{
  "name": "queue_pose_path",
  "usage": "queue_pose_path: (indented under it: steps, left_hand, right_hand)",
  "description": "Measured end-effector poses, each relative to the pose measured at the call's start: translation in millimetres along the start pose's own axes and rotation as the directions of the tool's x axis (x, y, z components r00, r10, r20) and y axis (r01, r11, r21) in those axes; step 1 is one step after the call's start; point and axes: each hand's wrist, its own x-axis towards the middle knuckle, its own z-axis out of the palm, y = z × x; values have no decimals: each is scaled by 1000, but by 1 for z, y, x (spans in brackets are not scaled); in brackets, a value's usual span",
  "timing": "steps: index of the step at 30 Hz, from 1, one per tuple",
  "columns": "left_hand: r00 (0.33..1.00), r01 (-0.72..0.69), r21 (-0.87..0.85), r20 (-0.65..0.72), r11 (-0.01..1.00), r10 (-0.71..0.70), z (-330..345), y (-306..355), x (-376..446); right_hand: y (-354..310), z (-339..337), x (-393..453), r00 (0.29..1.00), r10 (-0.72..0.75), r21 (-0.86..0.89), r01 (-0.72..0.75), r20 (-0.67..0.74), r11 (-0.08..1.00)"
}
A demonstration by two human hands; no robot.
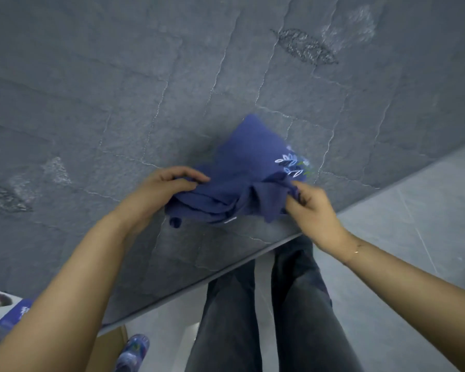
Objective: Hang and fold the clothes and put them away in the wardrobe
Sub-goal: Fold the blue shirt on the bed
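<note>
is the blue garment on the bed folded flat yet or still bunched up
Still bunched up. The blue garment lies in loose, uneven folds on the grey bedspread, with the left hand and right hand each pinching an edge.

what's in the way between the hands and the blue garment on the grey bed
Nothing visible. Both hands are already on the blue garment: the left hand holds its left edge and the right hand pinches its right edge as it lies bunched on the grey bed.

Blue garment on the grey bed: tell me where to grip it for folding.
Probably grip the blue garment at its bunched near edge, from both sides, where the left hand and right hand already pinch it; the embroidered far part lies flatter.
</note>
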Motion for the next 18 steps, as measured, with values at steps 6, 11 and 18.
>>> queue_pose_path:
  steps: [6,11,18]
  left_hand:
    - [979,129,-477,202,869,-35,13,87,-46]
    - [972,234,-618,145,751,-183,13,95,28]
    - [881,171,-355,-362,919,-304,71,-31,90]
  right_hand:
    - [-80,-72,0,972,231,435,-222,32,873]
    - [-67,-88,86,942,336,495,-281,-23,822]
    - [61,-62,101,815,544,316,-472,-200,823]
